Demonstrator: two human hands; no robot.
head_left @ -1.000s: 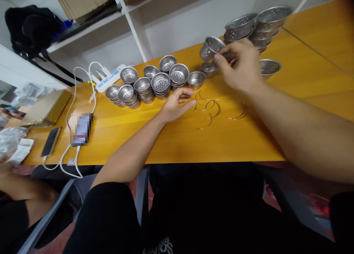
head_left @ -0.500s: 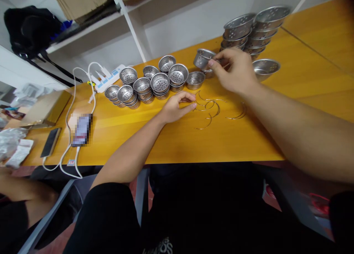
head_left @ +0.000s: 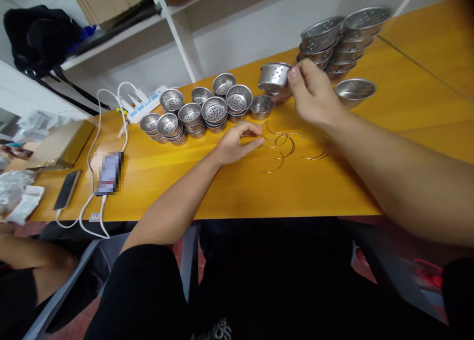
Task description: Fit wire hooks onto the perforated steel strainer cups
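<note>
Closest to the viewer, the person's black shirt (head_left: 259,280) is filling the bottom of the view, and the yellow-brown counter (head_left: 229,196) is stretching out beyond it. At the left, two phones (head_left: 67,189) are lying on the counter with white cables (head_left: 92,182) trailing from them. Further in, thin curved wires (head_left: 293,146) are lying loosely together near the middle. The left hand (head_left: 239,142) is resting just beside them, its thumb and forefinger curving toward each other at one wire's end; whether they are pinching it, I cannot tell.

Past the wires, the right hand (head_left: 313,93) is gripping a perforated metal cup (head_left: 274,78), its fingers clamping on the cup's right side. That cup is tilting a little, just beyond a lone small cup (head_left: 261,107). To the left, a cluster of small cups (head_left: 190,113), some nested, is standing open side up. A wider bowl (head_left: 355,90) is sitting right of the right hand, and two tall stacks (head_left: 319,36) are rising behind. Farthest back, a white shelf (head_left: 177,38) is holding a black bag (head_left: 39,38).
</note>
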